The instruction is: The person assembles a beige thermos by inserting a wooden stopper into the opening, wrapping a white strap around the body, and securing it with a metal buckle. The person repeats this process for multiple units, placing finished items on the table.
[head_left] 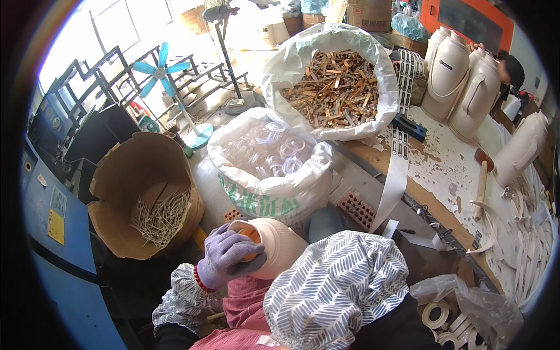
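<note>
Shell [287, 248], cream, rounded, lies tilted at the lap [248, 297]; likely light, stiff, smooth. Support body and rim. Left hand [230, 256] curls at its mouth, grip unclear; right hand hidden.

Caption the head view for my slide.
Gloved left hand at the mouth of a cream vessel, near a sack of clear rings.

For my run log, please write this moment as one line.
left hand: gloved, at mouth of tilted cream flask shell | right hand: hidden from view | ahead: white sack of clear rings
</note>
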{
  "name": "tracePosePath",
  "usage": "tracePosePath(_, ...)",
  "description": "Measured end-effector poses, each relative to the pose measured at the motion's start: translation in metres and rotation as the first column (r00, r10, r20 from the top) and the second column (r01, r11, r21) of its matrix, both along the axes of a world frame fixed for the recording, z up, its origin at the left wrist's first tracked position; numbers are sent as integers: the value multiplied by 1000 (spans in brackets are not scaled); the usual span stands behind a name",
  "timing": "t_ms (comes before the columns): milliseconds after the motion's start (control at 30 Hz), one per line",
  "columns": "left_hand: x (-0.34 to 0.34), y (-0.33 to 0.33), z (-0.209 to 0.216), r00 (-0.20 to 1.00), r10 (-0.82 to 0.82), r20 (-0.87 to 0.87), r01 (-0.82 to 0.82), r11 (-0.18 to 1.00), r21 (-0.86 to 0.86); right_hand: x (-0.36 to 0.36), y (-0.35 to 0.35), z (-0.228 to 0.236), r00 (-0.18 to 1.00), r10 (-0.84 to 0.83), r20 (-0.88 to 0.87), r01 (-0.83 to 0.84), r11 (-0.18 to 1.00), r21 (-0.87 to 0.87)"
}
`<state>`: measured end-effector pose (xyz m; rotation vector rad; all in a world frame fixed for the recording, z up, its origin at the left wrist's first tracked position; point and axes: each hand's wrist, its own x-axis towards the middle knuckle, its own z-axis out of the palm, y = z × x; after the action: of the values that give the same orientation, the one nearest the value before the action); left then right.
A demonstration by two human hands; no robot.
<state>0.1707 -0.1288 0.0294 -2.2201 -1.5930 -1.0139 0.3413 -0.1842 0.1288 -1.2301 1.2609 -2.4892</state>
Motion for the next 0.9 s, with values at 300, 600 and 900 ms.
tracePosePath(300, 9, -14, -17, 928, 155, 339, -188, 980, 67, -110, 220, -90, 486, -861, -152, 826, 395, 402)
tracePosePath(600, -10, -15, 1, 771, -54, 635, 200, 967, -161, -253, 397, -245, -54, -489, -871, 565, -734, 377)
tracePosePath(900, -36, -37, 69, 855, -19, 518, 52, 997, -49, -248, 394, -240, 170, -860, -481, 585, -305, 752)
